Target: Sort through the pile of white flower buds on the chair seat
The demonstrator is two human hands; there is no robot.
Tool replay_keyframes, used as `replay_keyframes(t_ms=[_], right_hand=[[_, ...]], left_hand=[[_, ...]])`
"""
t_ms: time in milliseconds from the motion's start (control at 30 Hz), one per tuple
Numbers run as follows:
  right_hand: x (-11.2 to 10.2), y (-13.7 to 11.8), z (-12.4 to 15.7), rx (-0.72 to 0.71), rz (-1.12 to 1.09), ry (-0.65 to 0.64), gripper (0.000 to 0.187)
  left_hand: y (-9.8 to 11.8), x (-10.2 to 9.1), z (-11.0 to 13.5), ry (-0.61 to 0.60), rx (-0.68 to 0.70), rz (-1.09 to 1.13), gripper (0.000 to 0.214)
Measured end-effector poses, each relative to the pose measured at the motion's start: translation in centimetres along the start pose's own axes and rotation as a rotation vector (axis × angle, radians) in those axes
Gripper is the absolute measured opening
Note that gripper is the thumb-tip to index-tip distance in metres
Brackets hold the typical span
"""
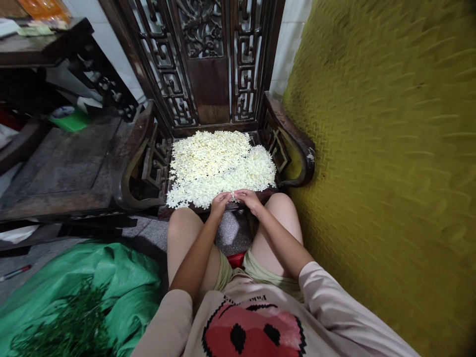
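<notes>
Cream-white flower blossoms (219, 163) lie spread in a thick layer over the seat of a dark carved wooden armchair (290, 134), covering it from the backrest to the front edge. The person sits facing the chair with bare knees on either side of the seat's front rim. Both hands meet at the near edge of the heap. The left hand (220, 203) is curled, fingertips drawn together, and the right hand (248, 198) is curled the same way; between them they pinch a single small blossom (234, 196) just above the front of the pile. The fingertips of the two hands touch or nearly touch around it; which fingers grip it is too small to tell.

To the left of the chair stands a low dark wooden table (63, 168), with a green object (70, 120) at its far end. On the floor at lower left lies a green sheet (122, 287) bearing a pile of green stems (70, 322). A yellow-green textured mat (390, 163) rises along the right side, just beside the chair's armrest.
</notes>
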State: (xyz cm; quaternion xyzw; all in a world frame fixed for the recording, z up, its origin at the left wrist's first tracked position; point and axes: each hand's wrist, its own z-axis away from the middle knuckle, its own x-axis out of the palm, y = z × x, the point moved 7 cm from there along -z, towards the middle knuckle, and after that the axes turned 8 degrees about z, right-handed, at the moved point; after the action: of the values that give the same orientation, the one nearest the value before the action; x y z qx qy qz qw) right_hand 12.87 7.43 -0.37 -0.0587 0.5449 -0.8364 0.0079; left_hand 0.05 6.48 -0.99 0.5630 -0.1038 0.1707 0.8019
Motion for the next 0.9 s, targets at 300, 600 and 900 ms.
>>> replay_keyframes(t_ms=[300, 600, 900], right_hand=[[0.1, -0.3, 0.2, 0.01, -0.019, -0.013, 0.025], [0.2, 0.0, 0.2, 0.021, 0.014, -0.023, 0.025], [-0.4, 0.4, -0.1, 0.057, 0.023, 0.037, 0.026]], left_hand=[[-1.3, -0.4, -0.5, -0.015, -0.064, 0.073, 0.039], [-1.4, -0.4, -0.5, -0.002, -0.063, 0.044, 0.034], [0.1, -2.2, -0.9, 0.188, 0.009, 0.092, 0.017]])
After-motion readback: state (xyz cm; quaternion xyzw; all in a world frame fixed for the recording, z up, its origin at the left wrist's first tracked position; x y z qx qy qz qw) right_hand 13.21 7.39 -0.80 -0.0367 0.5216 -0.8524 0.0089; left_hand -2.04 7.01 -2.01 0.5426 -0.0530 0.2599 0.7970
